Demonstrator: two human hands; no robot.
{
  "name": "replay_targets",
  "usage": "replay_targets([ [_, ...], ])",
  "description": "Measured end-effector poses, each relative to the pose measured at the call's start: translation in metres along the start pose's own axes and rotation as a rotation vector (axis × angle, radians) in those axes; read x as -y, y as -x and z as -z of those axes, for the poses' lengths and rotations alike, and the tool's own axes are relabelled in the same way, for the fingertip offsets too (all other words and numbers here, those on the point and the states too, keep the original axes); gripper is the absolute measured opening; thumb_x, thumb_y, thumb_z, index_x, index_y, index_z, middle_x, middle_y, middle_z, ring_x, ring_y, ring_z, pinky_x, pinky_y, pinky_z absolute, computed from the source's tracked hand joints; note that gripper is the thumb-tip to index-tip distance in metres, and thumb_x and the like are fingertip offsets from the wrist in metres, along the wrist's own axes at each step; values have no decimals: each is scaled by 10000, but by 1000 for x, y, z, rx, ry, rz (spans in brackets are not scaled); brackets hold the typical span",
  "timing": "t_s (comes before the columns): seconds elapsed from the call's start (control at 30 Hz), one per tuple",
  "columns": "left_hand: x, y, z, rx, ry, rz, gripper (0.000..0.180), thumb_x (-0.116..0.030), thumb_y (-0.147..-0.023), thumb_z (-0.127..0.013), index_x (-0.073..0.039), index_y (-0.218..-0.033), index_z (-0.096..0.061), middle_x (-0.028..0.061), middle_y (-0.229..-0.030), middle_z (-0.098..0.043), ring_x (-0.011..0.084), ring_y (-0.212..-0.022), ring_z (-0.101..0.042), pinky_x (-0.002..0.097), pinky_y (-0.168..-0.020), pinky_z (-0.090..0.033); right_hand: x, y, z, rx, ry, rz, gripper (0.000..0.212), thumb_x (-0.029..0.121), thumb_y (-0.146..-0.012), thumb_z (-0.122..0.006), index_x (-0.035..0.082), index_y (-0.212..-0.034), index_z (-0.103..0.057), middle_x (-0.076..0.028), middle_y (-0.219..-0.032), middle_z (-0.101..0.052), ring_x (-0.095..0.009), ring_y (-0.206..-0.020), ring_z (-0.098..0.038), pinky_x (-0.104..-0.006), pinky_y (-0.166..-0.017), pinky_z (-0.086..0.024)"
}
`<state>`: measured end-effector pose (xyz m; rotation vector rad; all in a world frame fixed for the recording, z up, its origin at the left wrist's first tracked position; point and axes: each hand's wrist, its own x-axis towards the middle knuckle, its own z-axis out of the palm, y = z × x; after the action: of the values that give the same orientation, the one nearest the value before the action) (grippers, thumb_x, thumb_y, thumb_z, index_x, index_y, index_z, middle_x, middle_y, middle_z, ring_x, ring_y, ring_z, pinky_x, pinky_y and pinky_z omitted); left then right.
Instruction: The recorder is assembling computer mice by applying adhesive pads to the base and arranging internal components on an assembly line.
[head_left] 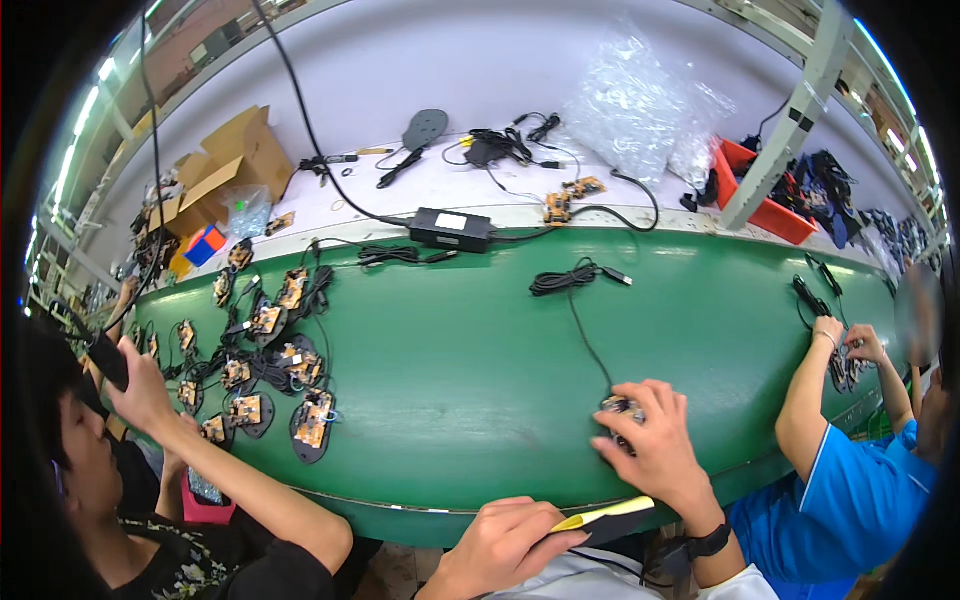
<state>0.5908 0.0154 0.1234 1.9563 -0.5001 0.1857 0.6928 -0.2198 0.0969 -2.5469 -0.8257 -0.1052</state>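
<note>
My right hand [655,440] is closed around a small dark mouse base with a circuit board [622,408] on the green work surface [440,380], and the fingers cover most of it. A thin black cable [588,345] runs from it to a tied coil with a USB plug [565,281] farther off. Near the front edge, my left hand [510,545] pinches a flat yellow-and-black piece [605,514] between thumb and fingers. That piece points right, toward my right wrist.
At left lie several mouse bases with exposed boards [312,422] and tangled cables. A black power adapter [450,229] sits along the far edge. Behind are a cardboard box [235,160], plastic bags [640,105] and a red bin [765,200]. Co-workers sit on both sides, one holding a black tool [108,360].
</note>
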Motion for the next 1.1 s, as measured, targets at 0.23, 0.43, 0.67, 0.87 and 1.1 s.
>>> replay_targets([
  [0.23,-12,-3,20,-67,-31,-11,269,-87,-829,-871,53,-907,-655,155,-812,-690,329,-629,-647,407,-583,-518,-67,0,22,-125,426,-295,261,98,-878,-737,90,-1138,-720,-125,-1354,-592,-352,-1248,-532,-502,-1022,-415],
  [0.43,8,6,28,-323,-410,93,269,-90,-821,-840,48,-922,-632,171,-891,-639,357,-722,-613,451,-643,-493,-2,-63,43,-109,259,56,375,71,-820,-799,48,-1179,-695,-177,-1350,-587,-372,-1268,-542,-511,-1037,-438],
  [0.67,-13,39,29,-163,-189,-29,298,-111,-810,-859,61,-907,-635,185,-864,-666,381,-669,-628,435,-628,-519,93,-171,-39,243,-346,624,296,117,-892,-752,48,-1171,-683,-149,-1155,-671,-350,-1118,-628,-468,-953,-498],
  [0.87,-9,56,17,-183,-207,33,268,-125,-834,-858,45,-890,-659,155,-848,-710,349,-661,-680,420,-691,-596,111,-159,-53,371,-366,692,239,98,-901,-732,25,-1128,-705,-140,-1059,-702,-343,-1017,-674,-460,-871,-536],
  [1.1,32,42,-10,-180,-152,-16,247,-131,-864,-819,16,-803,-629,130,-706,-650,340,-572,-611,426,-595,-504,99,-138,37,-14,-818,551,112,62,-837,-818,26,-924,-757,-96,-878,-742,-291,-764,-685,-388,-705,-542],
])
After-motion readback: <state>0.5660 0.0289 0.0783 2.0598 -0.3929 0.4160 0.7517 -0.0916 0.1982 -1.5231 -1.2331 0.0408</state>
